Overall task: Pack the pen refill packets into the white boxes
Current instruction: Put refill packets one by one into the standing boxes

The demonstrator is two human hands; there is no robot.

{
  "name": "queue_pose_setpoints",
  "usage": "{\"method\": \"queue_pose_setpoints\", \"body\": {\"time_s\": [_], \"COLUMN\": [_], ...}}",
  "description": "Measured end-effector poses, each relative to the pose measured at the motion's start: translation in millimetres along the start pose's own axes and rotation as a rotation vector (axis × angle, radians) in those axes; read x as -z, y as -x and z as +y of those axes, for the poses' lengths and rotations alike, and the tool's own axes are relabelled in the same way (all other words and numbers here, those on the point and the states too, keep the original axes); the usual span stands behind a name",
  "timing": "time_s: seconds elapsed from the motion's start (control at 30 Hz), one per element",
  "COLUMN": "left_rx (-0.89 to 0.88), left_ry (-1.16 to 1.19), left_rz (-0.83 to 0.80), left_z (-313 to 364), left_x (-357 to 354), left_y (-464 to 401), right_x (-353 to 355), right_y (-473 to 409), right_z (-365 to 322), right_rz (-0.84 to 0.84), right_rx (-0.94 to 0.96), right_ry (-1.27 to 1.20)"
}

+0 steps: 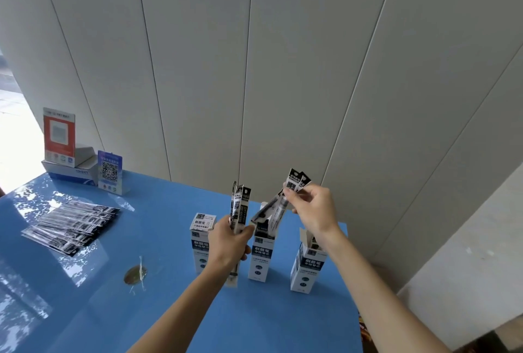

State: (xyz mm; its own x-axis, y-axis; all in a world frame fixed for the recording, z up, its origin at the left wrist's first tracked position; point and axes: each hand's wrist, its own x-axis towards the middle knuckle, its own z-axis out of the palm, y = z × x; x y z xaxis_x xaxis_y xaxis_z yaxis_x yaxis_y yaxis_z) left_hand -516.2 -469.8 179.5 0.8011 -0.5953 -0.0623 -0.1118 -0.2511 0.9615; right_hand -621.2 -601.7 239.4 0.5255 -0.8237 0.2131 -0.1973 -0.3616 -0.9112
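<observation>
Head view, looking down on a glossy blue table (175, 313) set against a pale panelled wall (283, 70).

Left hand (229, 245): fingers curled round a small upright bundle of pen refill packets (240, 205), gripped near the middle, black header cards uppermost, lower ends showing below the fist.

Right hand (314, 211): thumb and fingertips pinching 2 or so further packets (297, 181) by the header end, tilted, lower ends slanting down and left into the open top of the middle white box (261, 253) (depth of entry not discernible).

3 white boxes standing upright in a row near the table's far right part:
- left box (201, 228), top flap closed, partly hidden behind the left hand;
- middle box, top open, receiving the tilted packets;
- right box (307, 268), top flap raised, dark contents just visible inside, partly hidden behind the right forearm.

Loose stock of packets (70, 225): fanned out flat on the table at left, well apart from the boxes.

Far left corner: red-and-white display card (59, 137) standing in an open carton (70, 171), blue QR-code stand (109, 171) just beside it.

Near the table's centre-left: small round brownish object (135, 275), identity unclear.
</observation>
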Motion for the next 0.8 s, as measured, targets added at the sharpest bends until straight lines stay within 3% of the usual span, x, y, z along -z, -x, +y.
{"method": "queue_pose_setpoints", "body": {"time_s": [0.27, 0.57, 0.67, 0.8], "left_rx": [-0.001, -0.011, -0.017, -0.022], "left_ry": [-0.014, -0.016, -0.017, -0.022], "left_rz": [0.019, -0.002, 0.0, -0.007], "left_z": [-7, -7, -7, -8], "left_x": [-3, -5, -4, -2], "left_y": [-6, -6, -7, -7], "right_x": [1, -18, -23, -23], "right_y": [-3, -2, 1, 2], "right_z": [-2, -2, -3, -8], "right_rz": [0.012, -0.136, -0.266, -0.225], "right_rx": [0.08, 0.117, 0.107, 0.153], "right_ry": [0.099, 0.217, 0.344, 0.36]}}
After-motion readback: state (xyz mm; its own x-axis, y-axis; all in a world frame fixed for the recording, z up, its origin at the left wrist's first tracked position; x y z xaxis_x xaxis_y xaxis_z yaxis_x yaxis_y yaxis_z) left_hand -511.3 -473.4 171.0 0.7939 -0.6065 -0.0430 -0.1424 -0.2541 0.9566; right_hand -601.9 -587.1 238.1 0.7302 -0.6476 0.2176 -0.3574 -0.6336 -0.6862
